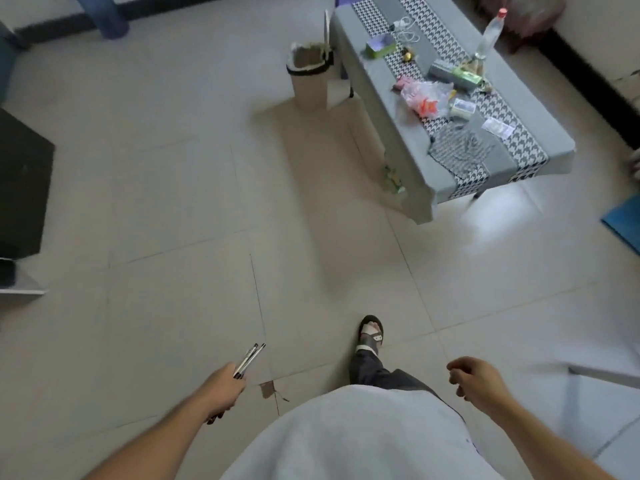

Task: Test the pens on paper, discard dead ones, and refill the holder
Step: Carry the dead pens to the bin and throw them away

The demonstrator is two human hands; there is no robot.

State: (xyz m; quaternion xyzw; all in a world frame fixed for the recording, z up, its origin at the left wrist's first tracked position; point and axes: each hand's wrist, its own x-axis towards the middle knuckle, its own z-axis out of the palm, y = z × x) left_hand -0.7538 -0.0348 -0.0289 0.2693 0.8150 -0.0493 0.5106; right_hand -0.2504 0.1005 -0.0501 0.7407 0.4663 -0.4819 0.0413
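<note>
Pale floor tiles [194, 209] fill most of the view, seen from above by a person standing on them, one sandalled foot [371, 336] forward. At the lower left the left hand [223, 389] grips a small bunch of pens [248, 361], its fingers curled round the barrels; the pens stick out forward past the knuckles and their other ends show below the hand. The right hand [476, 379] hangs free at the lower right, fingers loosely curled and holding nothing. Well ahead, at the upper right, a low counter [408, 157] under a grey and houndstooth cloth carries a clear bottle [489, 34], a green box [380, 46], a crumpled plastic bag [427, 97], a white cable and other small clutter too blurred to name. A lined bin [310, 77] stands on the floor just beside the counter's far left corner. A dark cabinet [22, 192] sits at the left edge, and a blue mat [623, 225] shows at the right edge.
</note>
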